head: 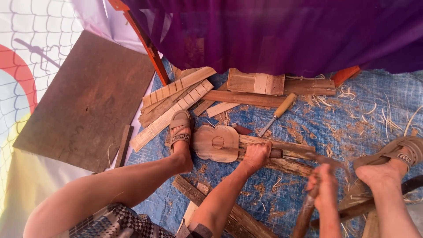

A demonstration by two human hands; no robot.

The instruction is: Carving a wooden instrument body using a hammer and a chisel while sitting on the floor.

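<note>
Nearest to us are our own bare legs and forearms, reaching down over a blue tarp (pixel 379 94) littered with shavings and offcuts. Our left hand (pixel 257 154) is closed around the handle of a chisel (pixel 277 153), fingers curled fully about it, pressing it against the wood just right of a small guitar-shaped wooden body (pixel 217 143) with an oval hole cut in its face. That carved piece lies flat on the tarp in the middle of the scene, touching a long rough plank (pixel 282 145) on its right and sitting just beside our left foot in a tan sandal (pixel 179 130). Our right hand (pixel 324 187) is clenched tight on the wooden handle of a mallet or hammer (pixel 307 211); the hand and the tool's head are blurred, so we cannot tell the head's shape. Our right foot, also in a sandal (pixel 401 152), rests near the right edge. A second chisel with a yellow handle (pixel 278 112) lies apart, above the carved body. Slats of pale wood (pixel 176 99) are stacked behind the left foot, beside a large dark board (pixel 83 101), and purple cloth (pixel 282 31) hangs across the top.
</note>
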